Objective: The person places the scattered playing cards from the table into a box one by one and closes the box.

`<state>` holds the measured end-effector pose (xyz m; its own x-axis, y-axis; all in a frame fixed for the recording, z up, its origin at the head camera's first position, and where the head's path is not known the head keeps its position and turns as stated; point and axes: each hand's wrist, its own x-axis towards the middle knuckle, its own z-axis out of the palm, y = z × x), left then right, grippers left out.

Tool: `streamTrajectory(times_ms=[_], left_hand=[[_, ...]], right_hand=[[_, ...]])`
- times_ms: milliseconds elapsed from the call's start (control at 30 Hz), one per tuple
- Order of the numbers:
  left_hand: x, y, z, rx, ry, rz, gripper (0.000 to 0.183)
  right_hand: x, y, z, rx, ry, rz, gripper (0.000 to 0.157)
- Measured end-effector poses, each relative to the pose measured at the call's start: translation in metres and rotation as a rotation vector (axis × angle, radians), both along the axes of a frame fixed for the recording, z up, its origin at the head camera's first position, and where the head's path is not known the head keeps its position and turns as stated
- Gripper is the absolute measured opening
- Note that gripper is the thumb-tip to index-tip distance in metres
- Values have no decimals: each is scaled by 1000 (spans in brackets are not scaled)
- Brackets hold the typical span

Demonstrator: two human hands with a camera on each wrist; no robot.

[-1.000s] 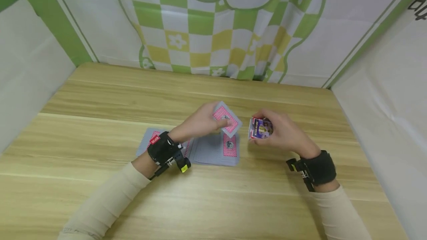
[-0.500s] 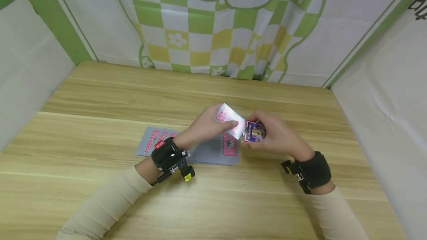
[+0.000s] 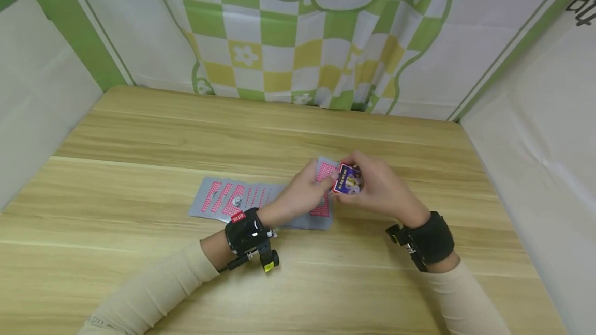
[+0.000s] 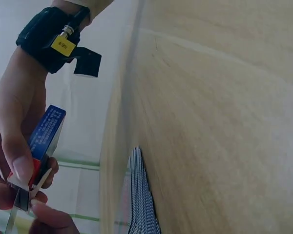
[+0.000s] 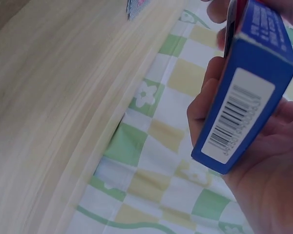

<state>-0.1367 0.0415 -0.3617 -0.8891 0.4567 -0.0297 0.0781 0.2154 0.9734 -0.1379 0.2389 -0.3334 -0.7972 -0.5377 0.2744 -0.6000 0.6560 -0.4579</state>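
My left hand (image 3: 304, 190) pinches a playing card (image 3: 326, 168) with a red patterned back and grey border; whether more cards lie beneath it, I cannot tell. The card's end meets the opening of a small card box (image 3: 347, 179), dark blue with a purple picture and red edge. My right hand (image 3: 388, 190) grips that box between thumb and fingers. In the right wrist view the blue box (image 5: 261, 44) shows a barcode on its end. A raised flap stands at the box's mouth in the left wrist view. Below the hands, overlapping playing cards (image 3: 211, 198) lie face down.
The wooden table (image 3: 139, 138) extends around the hands. A green, white and yellow checked curtain (image 3: 279, 30) hangs behind its far edge. White sheets (image 3: 540, 133) border the sides. Both wrists wear black straps (image 3: 430, 237) with small cameras.
My left hand has moved right with the playing card, and my right hand has moved left with the card box. Card and box, apart a second ago, now meet.
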Motion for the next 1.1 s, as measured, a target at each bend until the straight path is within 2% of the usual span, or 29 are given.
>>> streamTrajectory(times_ms=[67,167,233,300,433,600,767,867,967,1100], left_hand=[[0,-1,1,-5,13,12,27],[-5,-4,4,9,63,93,29],[-8,-7,5,19,110,150,24],[-11,-8,4,23,159,164,16],[-13,-6,-1,17,234,123,6],[-10,-2,-5,42,290,85,6],[-13,-6,-1,36,282,16,6],[-20,-12,5,-32,279,-55,7],[-30,-18,7,-135,341,-112,8],[-39,-23,7,-266,449,-129,8]], right_hand=[[0,1,1,0,3,-6,58],[0,3,3,-1,0,-24,60],[-1,5,3,5,-2,-38,60],[-1,6,4,13,-1,-44,60],[-1,5,3,16,-2,-20,59],[0,2,2,15,-16,22,56],[-1,2,4,3,-41,24,56],[-1,5,6,-4,-52,10,57],[-1,9,8,3,-44,-9,57],[0,11,9,9,-31,-33,56]])
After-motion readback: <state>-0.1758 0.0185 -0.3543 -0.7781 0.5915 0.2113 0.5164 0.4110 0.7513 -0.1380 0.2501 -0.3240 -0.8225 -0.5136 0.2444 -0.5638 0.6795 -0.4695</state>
